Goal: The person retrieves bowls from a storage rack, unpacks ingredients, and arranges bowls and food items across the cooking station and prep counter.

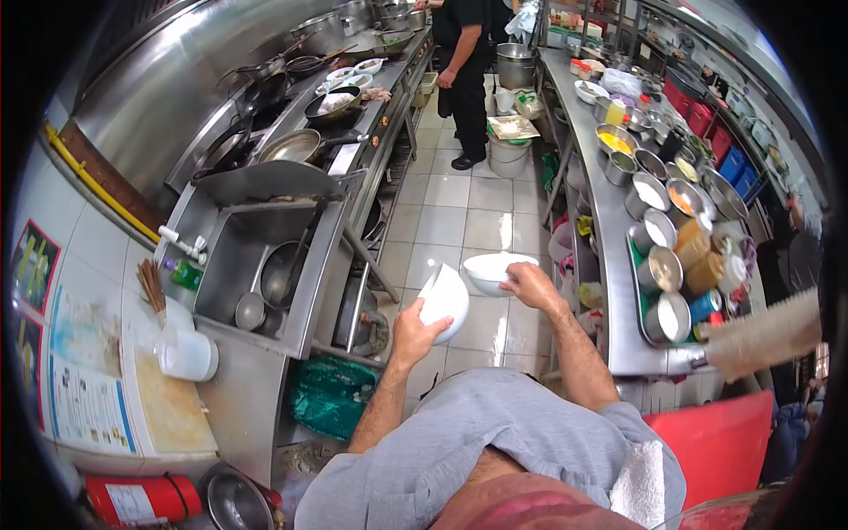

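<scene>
My left hand [419, 332] is closed on a white bowl [444, 305], which is tipped on its side with its outer wall toward me. In my right hand [532, 284], a second white bowl [488, 272] is gripped by its right rim and held more level. Both bowls are in the air over the tiled aisle, close together; whether they touch I cannot tell. The inside of the left bowl is hidden, and whether the right one holds anything does not show.
At left is a metal sink [221, 305] with a ladle [251, 309] and a pan [281, 272]; a stove [389, 97] with pans lies beyond. The right counter [609, 291] carries several metal containers. A person in black [464, 71] stands up the aisle near a white bucket [509, 159].
</scene>
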